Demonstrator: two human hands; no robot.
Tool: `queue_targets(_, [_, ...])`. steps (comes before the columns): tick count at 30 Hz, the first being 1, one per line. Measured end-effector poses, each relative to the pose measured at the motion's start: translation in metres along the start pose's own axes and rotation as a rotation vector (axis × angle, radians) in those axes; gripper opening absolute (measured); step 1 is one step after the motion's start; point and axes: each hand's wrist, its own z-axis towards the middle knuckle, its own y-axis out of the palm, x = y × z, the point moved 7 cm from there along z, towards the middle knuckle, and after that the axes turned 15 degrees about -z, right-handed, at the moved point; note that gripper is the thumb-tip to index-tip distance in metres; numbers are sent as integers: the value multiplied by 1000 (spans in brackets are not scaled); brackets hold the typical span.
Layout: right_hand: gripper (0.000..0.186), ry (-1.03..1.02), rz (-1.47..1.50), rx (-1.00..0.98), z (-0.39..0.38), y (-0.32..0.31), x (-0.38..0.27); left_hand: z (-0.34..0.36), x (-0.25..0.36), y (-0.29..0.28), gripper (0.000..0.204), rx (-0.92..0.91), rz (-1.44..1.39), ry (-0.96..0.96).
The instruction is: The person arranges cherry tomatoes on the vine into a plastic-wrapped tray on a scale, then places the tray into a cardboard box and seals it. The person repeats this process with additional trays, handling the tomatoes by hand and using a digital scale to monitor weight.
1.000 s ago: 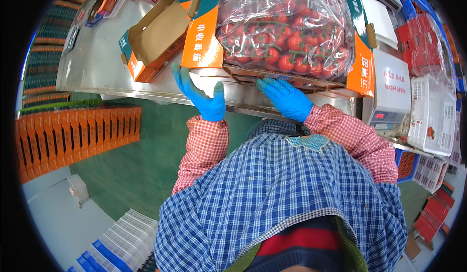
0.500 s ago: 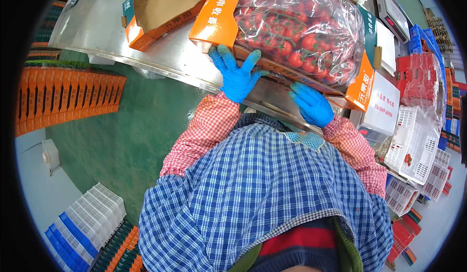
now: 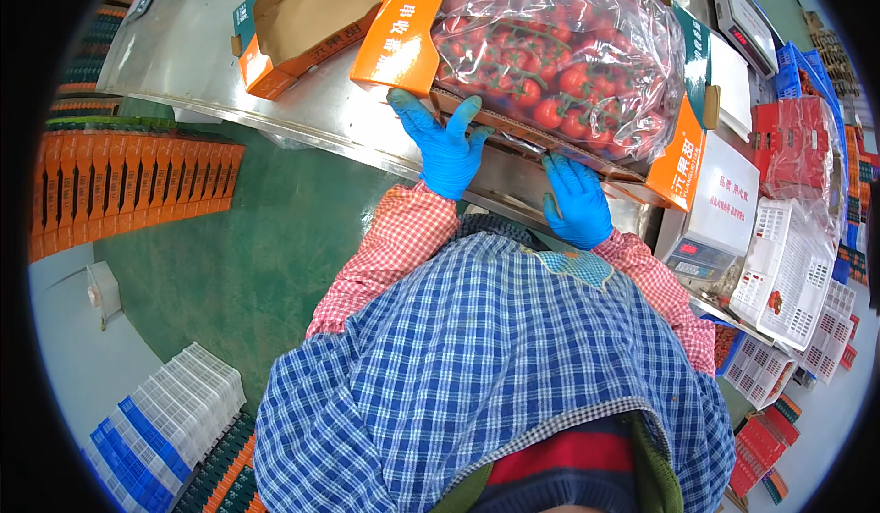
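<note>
An orange and teal cardboard box stands on the steel table, lined with a clear plastic bag full of red cherry tomatoes on the vine. My left hand, in a blue glove, lies flat with fingers spread against the box's near edge. My right hand, also gloved in blue, rests open against the same near edge further right. Neither hand grips anything.
An empty open box of the same kind sits to the left on the table. A weighing scale stands at the right, with white plastic baskets and red crates beyond. Orange flat cartons line the green floor at left.
The view has swung and drawn closer to the table. My left hand has moved up onto the box's near edge with fingers spread; my right hand stays at that edge.
</note>
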Motion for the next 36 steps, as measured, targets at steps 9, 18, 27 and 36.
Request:
queue_targets(9, [56, -159, -93, -84, -28, 23, -1, 4, 5, -58, 59, 50, -204, 262])
queue_targets(18, [54, -40, 247, -254, -104, 54, 14, 135, -276, -108, 83, -453, 875, -489])
queue_targets(27, [38, 360, 176, -169, -144, 11, 54, 202, -285, -117, 33, -288, 769, -259])
queue_targets(36, [37, 391, 192, -83, -157, -25, 72, 281, 37, -123, 20, 133, 48, 228])
